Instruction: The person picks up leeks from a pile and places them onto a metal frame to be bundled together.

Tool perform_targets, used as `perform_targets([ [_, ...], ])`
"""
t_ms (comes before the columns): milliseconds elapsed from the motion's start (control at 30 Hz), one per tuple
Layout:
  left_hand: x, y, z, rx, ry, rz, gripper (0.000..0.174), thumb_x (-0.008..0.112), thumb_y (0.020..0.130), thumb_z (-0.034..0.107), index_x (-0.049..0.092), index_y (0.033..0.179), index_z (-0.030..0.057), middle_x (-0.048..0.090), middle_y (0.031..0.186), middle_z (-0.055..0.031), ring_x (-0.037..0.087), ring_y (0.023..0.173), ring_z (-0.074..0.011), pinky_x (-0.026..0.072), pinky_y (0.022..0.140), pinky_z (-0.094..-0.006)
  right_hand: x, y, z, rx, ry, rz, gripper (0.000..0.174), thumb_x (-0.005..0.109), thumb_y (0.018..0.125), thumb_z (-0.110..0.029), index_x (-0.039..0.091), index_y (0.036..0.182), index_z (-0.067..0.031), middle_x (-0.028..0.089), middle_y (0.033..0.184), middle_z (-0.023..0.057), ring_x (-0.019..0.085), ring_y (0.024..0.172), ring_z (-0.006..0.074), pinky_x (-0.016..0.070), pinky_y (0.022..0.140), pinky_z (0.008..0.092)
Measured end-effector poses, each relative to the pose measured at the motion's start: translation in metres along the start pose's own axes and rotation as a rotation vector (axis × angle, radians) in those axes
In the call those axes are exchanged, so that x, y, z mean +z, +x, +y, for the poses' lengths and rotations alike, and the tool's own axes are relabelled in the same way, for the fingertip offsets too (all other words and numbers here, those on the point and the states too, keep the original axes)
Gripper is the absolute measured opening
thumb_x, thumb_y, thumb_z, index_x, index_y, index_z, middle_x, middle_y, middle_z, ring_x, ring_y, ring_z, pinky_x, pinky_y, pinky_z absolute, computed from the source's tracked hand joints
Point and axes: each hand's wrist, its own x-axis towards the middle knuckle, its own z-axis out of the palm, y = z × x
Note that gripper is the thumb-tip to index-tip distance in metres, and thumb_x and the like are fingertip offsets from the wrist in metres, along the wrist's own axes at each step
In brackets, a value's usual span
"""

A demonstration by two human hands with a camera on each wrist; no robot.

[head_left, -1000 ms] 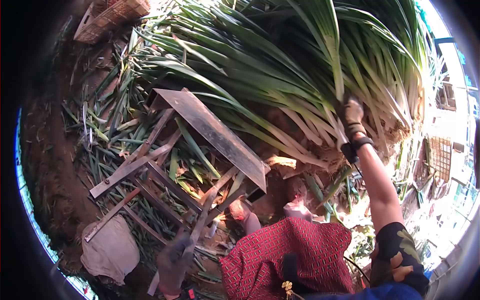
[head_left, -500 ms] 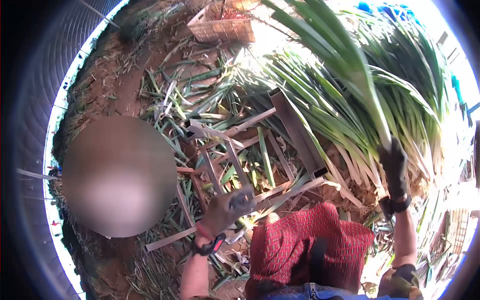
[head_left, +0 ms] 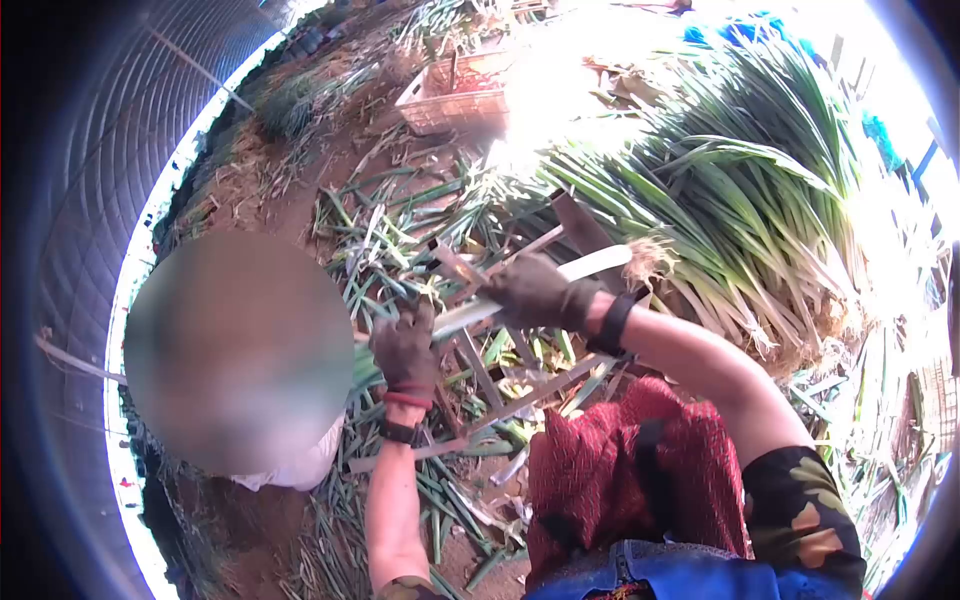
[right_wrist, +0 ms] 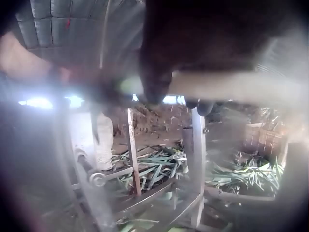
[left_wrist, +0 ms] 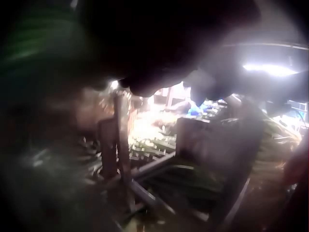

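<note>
A leek (head_left: 597, 262) lies crosswise over the metal frame (head_left: 480, 368), its root tuft pointing right and its leaves running left behind a blurred patch. My gloved right hand (head_left: 540, 292) grips the white shaft a little short of the roots. Farther along, toward the leaves, my gloved left hand (head_left: 405, 350) holds the same leek, knuckles up. In the right wrist view the pale leek shaft (right_wrist: 227, 87) passes under the dark right hand (right_wrist: 203, 38), above the frame's upright (right_wrist: 198, 159). The left wrist view is dark and blurred, with the hand filling its top.
A big pile of leeks (head_left: 740, 190) lies at right, roots toward me. Beyond the frame stands a plastic crate (head_left: 460, 110) in bright light. Leaf scraps (head_left: 385, 240) litter the soil. A pale sack (head_left: 305, 462) shows at left, partly under the blurred patch.
My right hand has pulled a leek from the pile and swung it left over the frame, its roots now to the right. My left hand has left the frame and taken hold of the leek.
</note>
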Motion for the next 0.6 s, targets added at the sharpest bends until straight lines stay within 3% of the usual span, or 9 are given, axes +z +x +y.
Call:
perform_targets([
  [33, 0.036, 0.003, -0.017, -0.048, -0.062, -0.172, 0.054, 0.083, 0.070, 0.030, 0.066, 0.120, 0.0174, 0.070, 0.108, -0.0163, 0.065, 0.108, -0.0369, 0.0471, 0.097, -0.0532, 0.012, 0.001, 0.002, 0.020, -0.017, -0.039, 0.022, 0.068, 0.074, -0.019, 0.069, 0.095, -0.0116, 0.065, 0.074, 0.0070, 0.067, 0.066, 0.0285, 0.0535, 0.062, 0.0436],
  [133, 0.104, 0.008, -0.036, -0.023, -0.109, -0.098, 0.041, 0.084, 0.069, 0.026, 0.067, 0.105, 0.0167, 0.072, 0.085, -0.0124, 0.070, 0.085, -0.0357, 0.0519, 0.078, -0.0512, -0.010, -0.014, 0.023, -0.167, -0.021, 0.247, 0.029, 0.068, 0.077, -0.021, 0.068, 0.103, -0.0089, 0.067, 0.084, 0.0082, 0.068, 0.078, 0.0274, 0.0545, 0.072, 0.0433],
  [167, 0.133, 0.009, -0.045, -0.029, -0.128, -0.100, 0.039, 0.084, 0.070, 0.025, 0.067, 0.104, 0.0166, 0.071, 0.084, -0.0128, 0.070, 0.083, -0.0364, 0.0523, 0.076, -0.0512, -0.025, -0.029, 0.028, -0.125, 0.026, 0.190, 0.034, 0.069, 0.078, -0.021, 0.066, 0.109, -0.0073, 0.067, 0.090, 0.0085, 0.068, 0.089, 0.0273, 0.0540, 0.081, 0.0428],
  [267, 0.186, 0.018, -0.041, -0.036, -0.253, -0.089, 0.028, 0.079, 0.075, 0.022, 0.067, 0.100, 0.0157, 0.070, 0.080, -0.0146, 0.069, 0.078, -0.0396, 0.0538, 0.069, -0.0504, -0.066, -0.101, 0.061, 0.114, 0.079, 0.018, 0.036, 0.071, 0.080, -0.019, 0.068, 0.114, -0.0068, 0.072, 0.103, 0.0096, 0.070, 0.091, 0.0284, 0.0548, 0.078, 0.0406],
  [300, 0.237, 0.019, -0.050, -0.050, -0.250, -0.128, 0.024, 0.076, 0.078, 0.024, 0.068, 0.098, 0.0139, 0.070, 0.081, -0.0155, 0.070, 0.079, -0.0392, 0.0546, 0.070, -0.0496, -0.067, -0.139, 0.078, 0.205, 0.105, 0.073, 0.033, 0.072, 0.081, -0.018, 0.070, 0.112, -0.0067, 0.073, 0.105, 0.0110, 0.070, 0.092, 0.0291, 0.0544, 0.078, 0.0411],
  [367, 0.250, 0.042, -0.022, -0.098, -0.119, -0.339, 0.028, 0.076, 0.080, 0.028, 0.069, 0.102, 0.0126, 0.070, 0.082, -0.0152, 0.070, 0.078, -0.0389, 0.0548, 0.070, -0.0501, -0.082, -0.210, 0.098, 0.522, 0.198, 0.129, 0.026, 0.071, 0.087, -0.017, 0.071, 0.110, -0.0049, 0.074, 0.106, 0.0135, 0.069, 0.097, 0.0338, 0.0545, 0.082, 0.0427],
  [433, 0.287, 0.049, -0.017, -0.031, -0.164, -0.278, 0.035, 0.077, 0.079, 0.032, 0.070, 0.108, 0.0135, 0.072, 0.087, -0.0146, 0.071, 0.084, -0.0369, 0.0558, 0.075, -0.0493, -0.079, -0.288, 0.103, 0.853, 0.089, 0.268, 0.023, 0.072, 0.088, -0.011, 0.071, 0.110, -0.0042, 0.073, 0.101, 0.0166, 0.071, 0.095, 0.0349, 0.0555, 0.083, 0.0395],
  [500, 0.234, 0.079, 0.028, -0.108, 0.050, -0.569, 0.050, 0.079, 0.079, 0.038, 0.067, 0.123, 0.0160, 0.068, 0.123, -0.0143, 0.070, 0.103, -0.0336, 0.0557, 0.089, -0.0448, -0.078, -0.355, 0.112, 1.028, -0.022, 0.232, 0.024, 0.072, 0.087, -0.011, 0.071, 0.110, -0.0041, 0.073, 0.098, 0.0169, 0.072, 0.091, 0.0337, 0.0561, 0.081, 0.0387],
  [600, 0.268, 0.075, 0.029, -0.091, 0.043, -0.486, 0.064, 0.079, 0.080, 0.038, 0.059, 0.136, 0.0141, 0.052, 0.145, -0.0173, 0.063, 0.118, -0.0358, 0.0526, 0.098, -0.0446, -0.088, -0.410, 0.114, 1.116, -0.087, 0.221, 0.025, 0.073, 0.086, -0.014, 0.071, 0.109, -0.0044, 0.073, 0.094, 0.0162, 0.072, 0.088, 0.0336, 0.0564, 0.078, 0.0378],
])
